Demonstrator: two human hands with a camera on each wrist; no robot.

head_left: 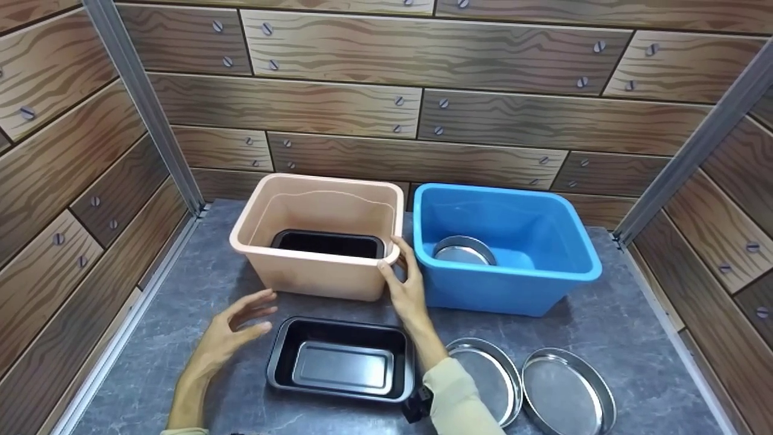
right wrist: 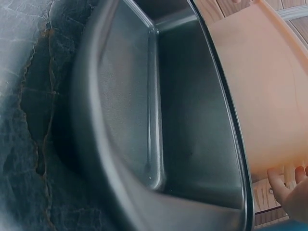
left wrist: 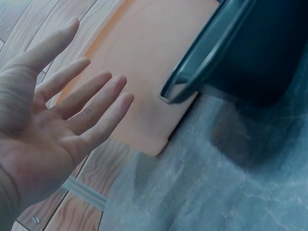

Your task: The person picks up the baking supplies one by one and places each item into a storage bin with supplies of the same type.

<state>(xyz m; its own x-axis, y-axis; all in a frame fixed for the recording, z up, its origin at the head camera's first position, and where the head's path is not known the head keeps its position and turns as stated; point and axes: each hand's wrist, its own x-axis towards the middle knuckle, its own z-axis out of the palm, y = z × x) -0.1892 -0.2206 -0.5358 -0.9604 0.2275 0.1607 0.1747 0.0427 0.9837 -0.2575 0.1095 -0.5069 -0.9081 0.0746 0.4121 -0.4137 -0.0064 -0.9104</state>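
- You have two bins: a peach rectangular plastic bin (head_left: 320,278) and, just to its right, a blue rectangular plastic bin (head_left: 483,296).
- You have two black rectangular metal loaf pans: a near loaf pan (head_left: 343,367), upright on the dark grey marbled bench (head_left: 640,362), and a second loaf pan (head_left: 329,244) inside the peach bin.
- You have three round silver metal pans: a left round pan (head_left: 488,382) and a right round pan (head_left: 567,393) side by side on the bench, plus a third round pan (head_left: 465,254) inside the blue bin.
- Both your hands are in view. Your left hand (head_left: 224,333) is spread, palm inward, just in front of the peach bin and clear of the near loaf pan's left end.
- Your right hand (head_left: 407,293) is at the peach bin's front right rim corner, its fingers fairly straight; you cannot tell how firmly they touch.
- The near loaf pan lies between your forearms, closer to you than your right hand, in front of the peach bin.
- Your right sleeve (head_left: 456,393) partly covers the left round pan.
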